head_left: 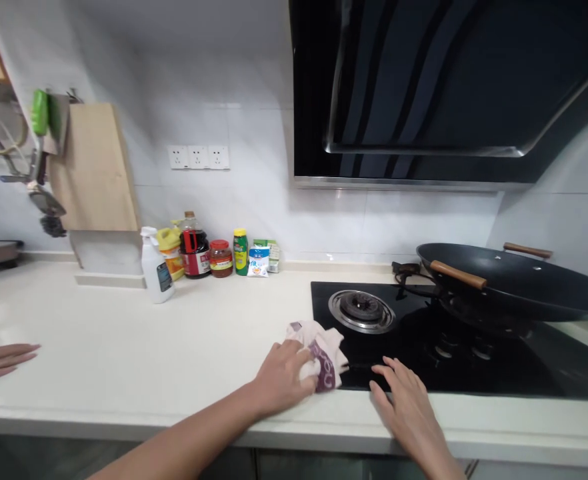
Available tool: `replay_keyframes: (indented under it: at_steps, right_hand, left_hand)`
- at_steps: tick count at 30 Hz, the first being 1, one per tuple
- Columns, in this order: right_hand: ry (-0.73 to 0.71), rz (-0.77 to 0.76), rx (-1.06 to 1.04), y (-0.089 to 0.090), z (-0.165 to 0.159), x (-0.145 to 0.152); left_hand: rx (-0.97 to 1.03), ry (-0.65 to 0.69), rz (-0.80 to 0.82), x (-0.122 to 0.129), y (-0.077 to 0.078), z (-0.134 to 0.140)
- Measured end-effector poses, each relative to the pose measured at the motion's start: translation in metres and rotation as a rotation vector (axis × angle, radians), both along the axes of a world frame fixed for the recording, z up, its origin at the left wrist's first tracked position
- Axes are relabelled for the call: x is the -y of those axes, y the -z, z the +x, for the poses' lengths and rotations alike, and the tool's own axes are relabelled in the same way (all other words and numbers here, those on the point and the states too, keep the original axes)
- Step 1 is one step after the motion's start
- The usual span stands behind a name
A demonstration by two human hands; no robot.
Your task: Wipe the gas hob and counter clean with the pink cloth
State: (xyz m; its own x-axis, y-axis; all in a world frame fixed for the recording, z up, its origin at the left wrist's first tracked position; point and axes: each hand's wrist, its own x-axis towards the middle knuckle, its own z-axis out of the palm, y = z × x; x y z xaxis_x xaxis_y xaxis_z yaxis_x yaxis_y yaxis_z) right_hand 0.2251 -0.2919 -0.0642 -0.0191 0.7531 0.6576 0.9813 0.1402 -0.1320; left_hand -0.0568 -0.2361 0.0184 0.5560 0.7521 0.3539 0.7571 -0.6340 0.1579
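My left hand (285,379) grips a crumpled cloth (327,343), white with a purple patch and pale lettering. The cloth lies across the left edge of the black glass gas stove (369,357), partly on the white countertop (224,333). My right hand (408,399) holds nothing; its fingers are apart over the front edge of the stove. Beyond both hands sits the left burner (362,311) with its shiny metal ring. A large black wok (514,280) with wooden handles rests on the right side of the stove.
Another person's hand (4,362) rests on the counter at far left. A white spray bottle (155,267), sauce bottle (195,250), red-lidded jar (221,259) and packets (259,261) stand by the wall. The range hood (424,93) hangs overhead; a cutting board (94,170) hangs left.
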Motion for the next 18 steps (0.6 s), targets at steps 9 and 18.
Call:
replay_keyframes:
  at_steps: [9, 18]
  right_hand:
    - [-0.008, 0.051, 0.026, 0.009, 0.005, -0.004]
    - [-0.077, 0.042, 0.124, 0.018, 0.024, -0.012]
  left_hand:
    - [0.013, -0.022, -0.139, 0.020, -0.010, -0.031]
    - [-0.056, -0.158, -0.111, -0.108, -0.007, 0.009]
